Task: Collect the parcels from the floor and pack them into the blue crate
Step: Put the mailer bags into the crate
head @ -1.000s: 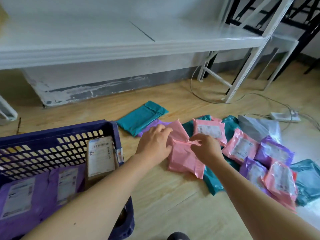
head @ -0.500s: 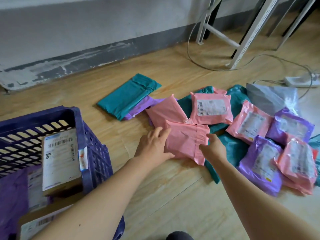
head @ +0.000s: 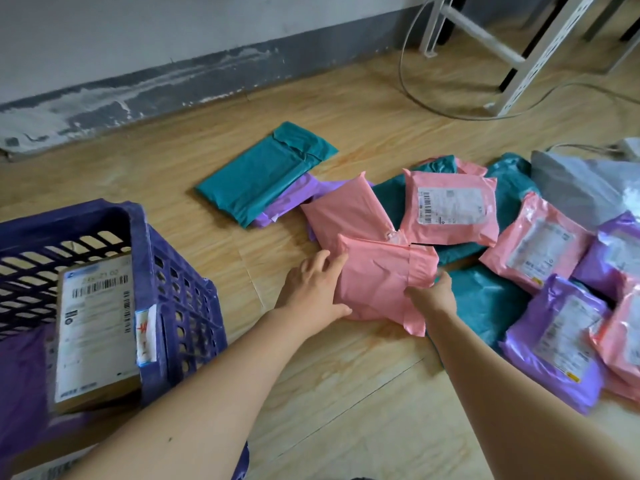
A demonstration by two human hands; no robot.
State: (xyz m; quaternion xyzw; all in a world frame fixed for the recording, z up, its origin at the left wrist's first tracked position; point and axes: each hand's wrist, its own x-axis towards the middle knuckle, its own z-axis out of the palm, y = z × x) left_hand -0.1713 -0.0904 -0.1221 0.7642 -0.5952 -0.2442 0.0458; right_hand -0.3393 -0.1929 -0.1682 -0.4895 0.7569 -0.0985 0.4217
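Near parcel point(head: 374, 278): on the floor between the hands, left hand point(head: 313, 289) gripping its left edge, right hand point(head: 433, 296) pinching its right edge.
Crate point(head: 180, 289): left of the left hand.
Box point(head: 95, 327): in the crate, against the wall nearest that hand.
Flat parcel point(head: 263, 171): beyond the left hand.
Labelled parcel point(head: 450, 209): beyond the right hand.
Heap of parcels point(head: 554, 334): right of the right hand.
Table frame point(head: 519, 64): far beyond the right hand.

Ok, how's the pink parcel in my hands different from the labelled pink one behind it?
The held pink parcel shows a plain, label-free face; the labelled pink parcel shows a white barcode label. The left hand and right hand grip the held one; the other lies untouched on a teal parcel. Both are pink plastic mailers.
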